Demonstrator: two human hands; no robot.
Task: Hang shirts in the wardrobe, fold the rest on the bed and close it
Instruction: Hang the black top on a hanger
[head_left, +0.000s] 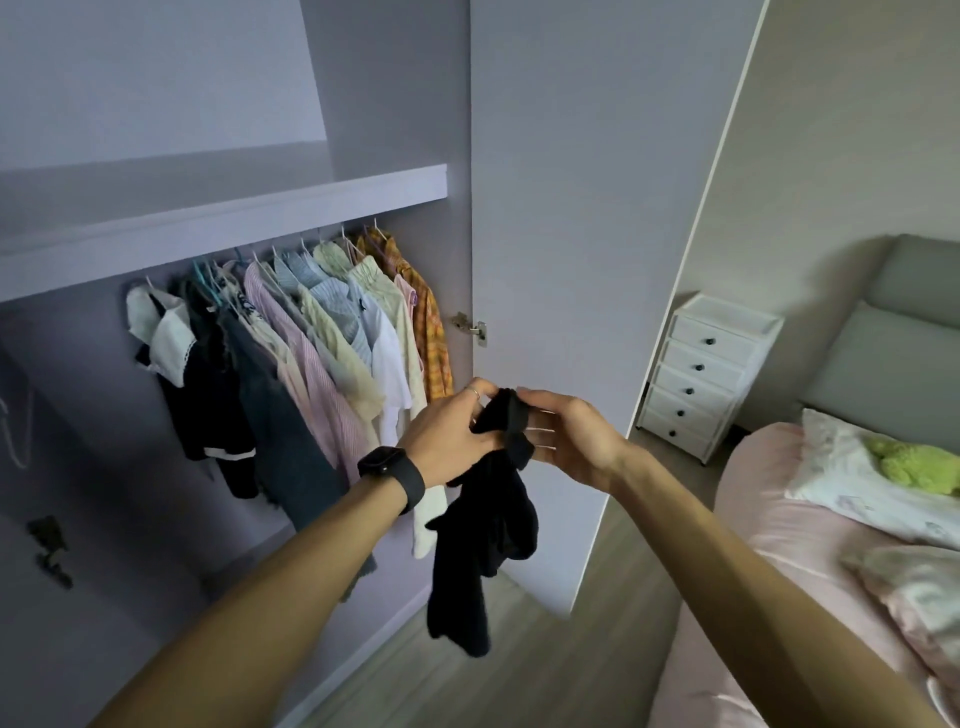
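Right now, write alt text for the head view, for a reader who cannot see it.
The left hand and right hand hold up a dangling black garment before an open wardrobe where shirts hang. A pink bed and white drawer chest stand to the right.

Dim, soft light with a cool grey cast. The bed (769, 530) side, at right, is brightest; the wardrobe (78, 364) darkens toward the lower left, where a hinge (49, 551) looks smeared. Wide-angle distortion bends the shelf (223, 218) and door (571, 208) edges. The black garment (483, 551) shows little fold detail.
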